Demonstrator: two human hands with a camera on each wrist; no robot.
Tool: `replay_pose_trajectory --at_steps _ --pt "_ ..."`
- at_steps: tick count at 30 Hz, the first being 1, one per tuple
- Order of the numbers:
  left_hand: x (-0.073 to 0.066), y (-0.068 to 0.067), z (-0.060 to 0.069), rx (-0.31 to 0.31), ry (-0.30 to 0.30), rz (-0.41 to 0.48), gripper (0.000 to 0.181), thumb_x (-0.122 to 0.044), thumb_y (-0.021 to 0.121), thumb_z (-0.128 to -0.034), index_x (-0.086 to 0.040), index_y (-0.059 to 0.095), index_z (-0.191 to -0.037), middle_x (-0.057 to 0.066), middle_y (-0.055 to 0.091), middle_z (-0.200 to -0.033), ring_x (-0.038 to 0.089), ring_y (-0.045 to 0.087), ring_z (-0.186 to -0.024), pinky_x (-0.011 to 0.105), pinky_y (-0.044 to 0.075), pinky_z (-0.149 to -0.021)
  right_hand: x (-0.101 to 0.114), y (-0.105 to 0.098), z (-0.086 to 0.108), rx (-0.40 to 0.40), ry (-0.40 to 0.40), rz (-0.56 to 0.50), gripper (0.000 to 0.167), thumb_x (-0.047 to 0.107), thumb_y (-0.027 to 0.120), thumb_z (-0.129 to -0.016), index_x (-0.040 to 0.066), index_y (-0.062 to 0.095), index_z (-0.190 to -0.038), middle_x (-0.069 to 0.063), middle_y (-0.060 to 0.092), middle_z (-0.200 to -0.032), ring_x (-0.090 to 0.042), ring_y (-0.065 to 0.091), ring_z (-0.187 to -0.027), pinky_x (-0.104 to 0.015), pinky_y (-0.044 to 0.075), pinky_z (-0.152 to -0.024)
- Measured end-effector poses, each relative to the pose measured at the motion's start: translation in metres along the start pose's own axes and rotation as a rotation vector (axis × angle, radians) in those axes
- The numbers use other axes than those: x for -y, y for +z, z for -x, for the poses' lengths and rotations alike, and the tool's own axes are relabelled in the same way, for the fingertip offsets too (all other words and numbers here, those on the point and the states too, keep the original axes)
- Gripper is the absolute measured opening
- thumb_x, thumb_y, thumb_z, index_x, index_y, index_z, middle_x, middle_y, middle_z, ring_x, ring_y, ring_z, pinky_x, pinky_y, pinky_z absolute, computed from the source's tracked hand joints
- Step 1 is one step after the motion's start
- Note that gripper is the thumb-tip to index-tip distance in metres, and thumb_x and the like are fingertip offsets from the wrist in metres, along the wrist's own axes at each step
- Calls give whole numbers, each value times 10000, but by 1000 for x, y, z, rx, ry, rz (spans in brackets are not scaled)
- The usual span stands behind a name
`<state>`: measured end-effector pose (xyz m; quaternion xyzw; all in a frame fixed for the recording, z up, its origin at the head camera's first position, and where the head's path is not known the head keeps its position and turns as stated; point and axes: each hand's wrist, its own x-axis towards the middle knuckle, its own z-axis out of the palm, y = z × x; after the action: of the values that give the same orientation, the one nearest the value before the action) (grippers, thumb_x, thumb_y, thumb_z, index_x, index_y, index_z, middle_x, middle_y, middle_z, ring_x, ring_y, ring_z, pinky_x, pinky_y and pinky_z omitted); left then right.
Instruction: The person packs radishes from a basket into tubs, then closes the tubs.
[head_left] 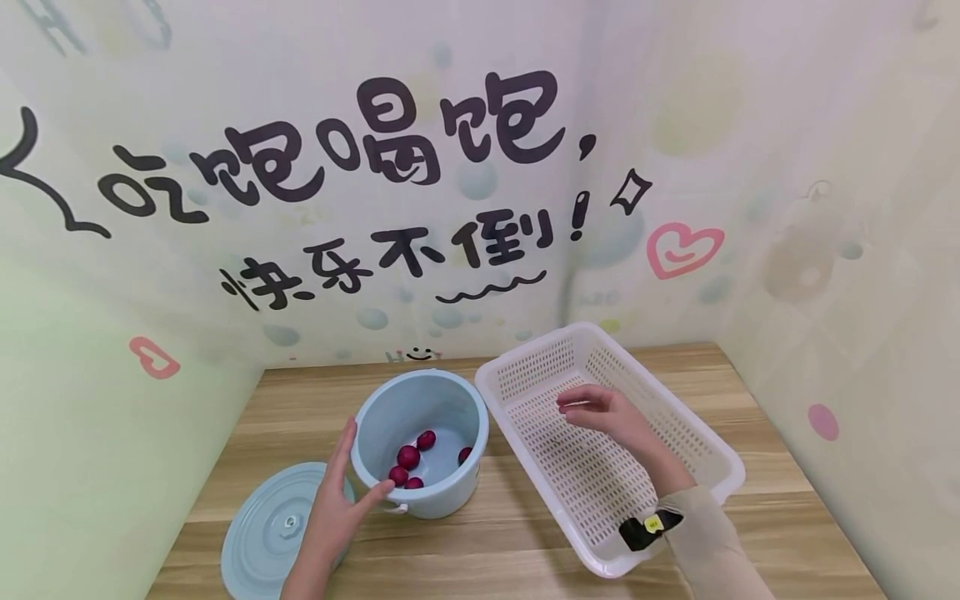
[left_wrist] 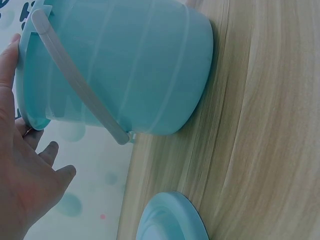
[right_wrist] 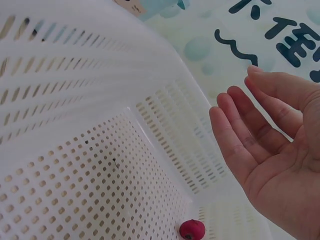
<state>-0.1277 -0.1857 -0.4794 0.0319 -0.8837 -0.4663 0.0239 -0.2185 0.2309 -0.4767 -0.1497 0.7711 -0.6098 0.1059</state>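
A light-blue bucket (head_left: 450,498) stands upright with several small round dark-red fruits (head_left: 408,457) at its bottom; their exact kind is unclear. My left hand (head_left: 337,504) rests against the bucket's near left rim, fingers along the side and thumb at the front edge. Over the white perforated basket (head_left: 540,492), my right hand (head_left: 611,417) hovers with fingers loosely bent and nothing in it. The right wrist view shows the palm empty and one dark-red fruit (right_wrist: 192,229) inside the basket. In the head view I cannot make out that fruit.
The bucket's round blue lid (head_left: 258,533) lies on the wooden table (head_left: 465,558), left of the bucket and partly behind my left forearm. A grey handle (left_wrist: 75,80) hangs down the bucket's side. Printed wall sheets (head_left: 450,250) enclose the table's back and sides.
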Motion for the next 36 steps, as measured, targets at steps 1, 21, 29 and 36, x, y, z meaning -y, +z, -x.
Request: replay_pose_trajectory --at_steps 1,21,29,36 --pt "0 0 0 -1 0 0 995 -433 762 -857 -369 104 -1600 1 100 -1701 386 133 -1553 728 211 -1159 -1 -1 0 -3 -4 0 346 156 681 -938 -10 638 -1239 -237 656 -1252 -166 700 -1073 -217 551 -913" --pt "1 0 0 -6 9 6 984 -412 762 -860 -374 111 -1598 18 106 -1700 398 134 -1550 737 206 -1154 -20 -26 8 -199 97 67 370 185 657 -960 -24 626 -1264 -296 630 -1277 -100 678 -1020 -195 549 -843" --pt "2 0 0 -9 13 5 984 -406 766 -858 -364 119 -1600 32 113 -1699 406 138 -1547 741 202 -1153 -24 -37 4 -281 230 123 396 189 592 -995 -7 577 -1339 -246 619 -1318 -261 637 -1114 -192 523 -878" --pt "2 0 0 -8 12 -5 988 -413 763 -858 -342 120 -1605 36 111 -1699 408 138 -1546 742 201 -1152 -35 -45 2 -258 304 118 402 181 587 -999 -49 568 -1328 -252 580 -1373 -253 599 -1160 -426 525 -1038"
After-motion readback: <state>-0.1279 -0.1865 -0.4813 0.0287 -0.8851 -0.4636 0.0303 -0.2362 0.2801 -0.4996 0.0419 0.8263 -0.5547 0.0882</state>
